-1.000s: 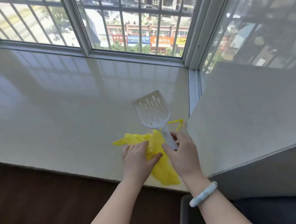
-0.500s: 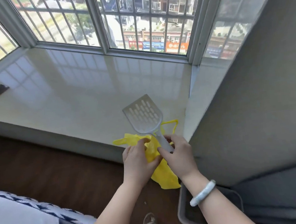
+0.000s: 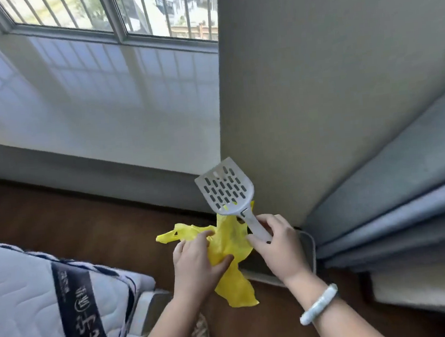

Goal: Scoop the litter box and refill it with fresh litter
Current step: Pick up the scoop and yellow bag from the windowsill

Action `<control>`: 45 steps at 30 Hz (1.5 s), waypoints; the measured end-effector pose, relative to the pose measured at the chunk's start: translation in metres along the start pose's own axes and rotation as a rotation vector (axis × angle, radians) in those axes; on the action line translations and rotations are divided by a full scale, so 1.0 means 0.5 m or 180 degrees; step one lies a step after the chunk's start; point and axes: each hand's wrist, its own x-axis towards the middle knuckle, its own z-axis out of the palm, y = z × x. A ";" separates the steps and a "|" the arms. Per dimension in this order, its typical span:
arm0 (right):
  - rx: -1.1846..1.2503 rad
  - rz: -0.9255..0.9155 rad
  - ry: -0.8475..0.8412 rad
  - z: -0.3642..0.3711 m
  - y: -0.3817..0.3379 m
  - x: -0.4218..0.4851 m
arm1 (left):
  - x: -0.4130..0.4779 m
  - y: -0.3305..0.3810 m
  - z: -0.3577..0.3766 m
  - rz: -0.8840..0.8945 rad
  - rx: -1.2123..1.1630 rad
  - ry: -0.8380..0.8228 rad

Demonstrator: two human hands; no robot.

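litter box [image 3: 309, 247]: we see only its grey rim on the wood floor, inside hidden. just above it the right hand [image 3: 280, 247] grips the handle of the grey litter scoop [image 3: 225, 192], slotted head tilted up. just left of the box the left hand [image 3: 198, 263] pinches a crumpled yellow bag [image 3: 235, 289] that hangs over the box edge. pale bracelet [image 3: 319, 308] on right wrist. curtain [image 3: 396, 206] right of the box, mattress [image 3: 25, 309] well left, window ledge [image 3: 87, 100] beyond it.
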 end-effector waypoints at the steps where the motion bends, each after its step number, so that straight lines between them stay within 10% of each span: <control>1: -0.0057 0.0047 0.0067 -0.009 0.018 -0.019 | -0.017 0.006 0.013 0.0011 0.0027 -0.0064; 26: -0.0212 0.0847 0.0652 0.126 0.409 -0.283 | -0.190 -0.101 0.390 0.0741 0.0179 -0.0430; 45: -0.0221 0.0897 0.0774 0.313 1.043 -0.277 | -0.185 -0.292 1.055 0.1699 0.0369 -0.0281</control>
